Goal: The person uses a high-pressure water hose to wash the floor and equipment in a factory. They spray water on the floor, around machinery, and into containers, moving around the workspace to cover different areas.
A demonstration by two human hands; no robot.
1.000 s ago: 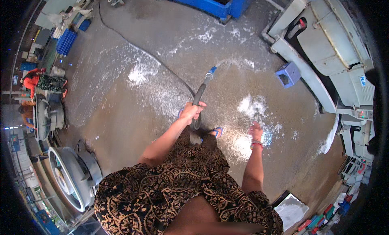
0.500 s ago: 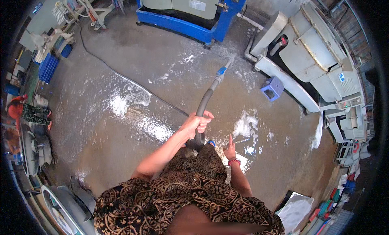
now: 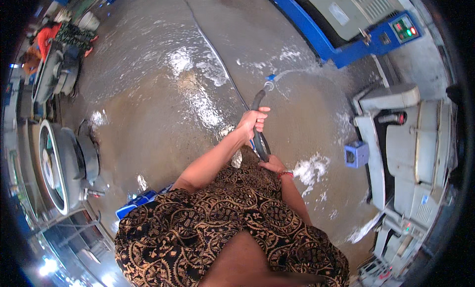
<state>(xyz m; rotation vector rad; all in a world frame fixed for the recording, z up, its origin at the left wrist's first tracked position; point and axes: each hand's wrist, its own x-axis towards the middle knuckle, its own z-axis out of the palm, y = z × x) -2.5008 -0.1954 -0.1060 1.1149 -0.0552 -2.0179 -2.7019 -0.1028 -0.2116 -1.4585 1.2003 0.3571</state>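
Observation:
My left hand (image 3: pixel 253 122) is wrapped round a dark grey hose (image 3: pixel 259 101), with the thumb and a finger partly out along it. At the hose's far end is a nozzle with a blue fitting (image 3: pixel 270 78). Water (image 3: pixel 297 71) sprays from it to the far right across the wet floor. Lower down, close to my body, my right hand (image 3: pixel 272 164) grips the same hose where it bends back; its fingers are partly hidden. A red bracelet (image 3: pixel 285 173) circles that wrist. The hose's thin dark trailing line (image 3: pixel 215 53) runs off toward the far left.
A machine with a blue frame (image 3: pixel 332 53) stands at the far right. Large grey machines (image 3: pixel 402 151) line the right side, with a small blue stool (image 3: pixel 356 155) before them. Round grey equipment (image 3: pixel 74 158) stands left; beyond it a person in red (image 3: pixel 45 38) bends. White foam (image 3: pixel 312 172) lies on the floor.
My view has turned to the right. My right hand, earlier free with a finger extended, has come onto the lower hose. The spray now reaches toward the blue frame.

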